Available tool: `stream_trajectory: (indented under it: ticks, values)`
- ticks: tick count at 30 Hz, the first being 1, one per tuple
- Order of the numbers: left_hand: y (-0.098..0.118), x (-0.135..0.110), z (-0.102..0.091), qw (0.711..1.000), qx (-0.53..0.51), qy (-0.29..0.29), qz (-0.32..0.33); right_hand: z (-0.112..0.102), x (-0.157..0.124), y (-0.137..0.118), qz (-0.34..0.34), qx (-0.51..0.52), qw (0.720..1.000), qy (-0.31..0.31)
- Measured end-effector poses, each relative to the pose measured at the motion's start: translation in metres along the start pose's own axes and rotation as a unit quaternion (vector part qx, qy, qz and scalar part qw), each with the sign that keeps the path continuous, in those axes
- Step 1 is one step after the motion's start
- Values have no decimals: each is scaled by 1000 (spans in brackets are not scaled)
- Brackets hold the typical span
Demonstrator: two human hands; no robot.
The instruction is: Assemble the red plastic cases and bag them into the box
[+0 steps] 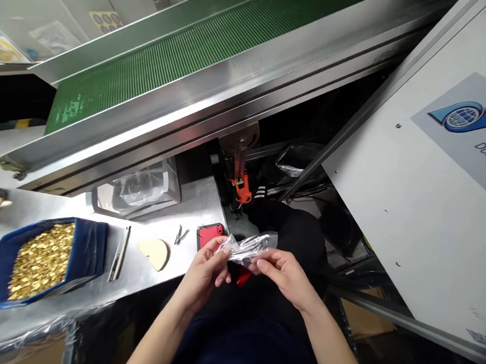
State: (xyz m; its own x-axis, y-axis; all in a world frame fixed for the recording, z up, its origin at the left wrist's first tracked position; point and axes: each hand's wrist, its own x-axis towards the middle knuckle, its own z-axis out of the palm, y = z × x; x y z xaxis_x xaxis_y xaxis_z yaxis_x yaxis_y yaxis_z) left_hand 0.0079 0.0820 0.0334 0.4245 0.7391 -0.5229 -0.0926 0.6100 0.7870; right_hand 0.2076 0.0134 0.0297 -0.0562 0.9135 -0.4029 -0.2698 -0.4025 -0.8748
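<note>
A small clear plastic bag [248, 247] is held between both hands, the fingers of the left hand [205, 266] and right hand [286, 272] clamped on its opposite ends. Light, even pinches at the edges are judged best, so that the slippery film is kept taut and not crushed. The film is thin, glossy and crinkled. Just beyond the left fingertips a red case [210, 234] is seen. Further left are a beige half-disc [155, 252] and a blue tray [90, 248] of tiny golden pieces.

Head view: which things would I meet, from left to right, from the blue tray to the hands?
Blue tray of gold pieces, metal strip, beige disc, small metal tool, red case, clear bag.
</note>
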Motion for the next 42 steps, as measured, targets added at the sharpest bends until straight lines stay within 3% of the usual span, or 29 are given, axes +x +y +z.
stream_trajectory:
  ticks: [4,7,8,10,13,16,18,20,22,24,26,29,31,34,36,38,40,42]
  values:
    - [-1,1,-4,996,56,59,39,-1,-1,2,-1,-7,999,49]
    - [2,-4,-1,955,191,158,164,1,-6,-4,-9,-20,999,44]
    - [4,-8,2,933,248,164,205,3,-8,-7,-12,-26,999,40]
    - [8,-16,10,902,335,102,252,7,-12,-11,-21,-46,998,26]
    - [12,-26,24,906,347,-57,236,13,-13,-13,-54,-105,993,9]
    - [11,-27,30,921,325,-97,190,15,-13,-11,-63,-139,988,-8]
    - [10,-24,26,921,340,-74,178,13,-12,-10,-29,-147,989,-14]
    - [9,-21,18,905,377,-12,195,8,-13,-10,-4,-220,974,46]
    - [10,-19,9,883,403,73,231,5,-15,-13,-18,-348,926,148]
    - [10,-18,6,876,395,116,252,7,-19,-18,-53,-430,881,191]
    - [8,-18,10,900,357,92,234,15,-23,-24,-83,-424,889,151]
    - [1,-17,22,945,281,-10,165,33,-27,-29,-117,-377,918,47]
    - [-3,-13,25,961,235,-31,144,39,-28,-29,-124,-370,921,8]
    - [-2,-4,17,964,205,55,158,33,-26,-22,-93,-435,893,68]
    - [1,-2,9,954,211,121,175,26,-24,-16,-59,-517,841,150]
    - [1,-4,5,947,222,144,183,23,-22,-10,-50,-572,796,190]
    - [-2,-10,8,944,245,128,180,27,-19,-6,-72,-572,797,178]
    - [-8,-16,13,939,276,101,178,34,-14,-3,-93,-536,822,169]
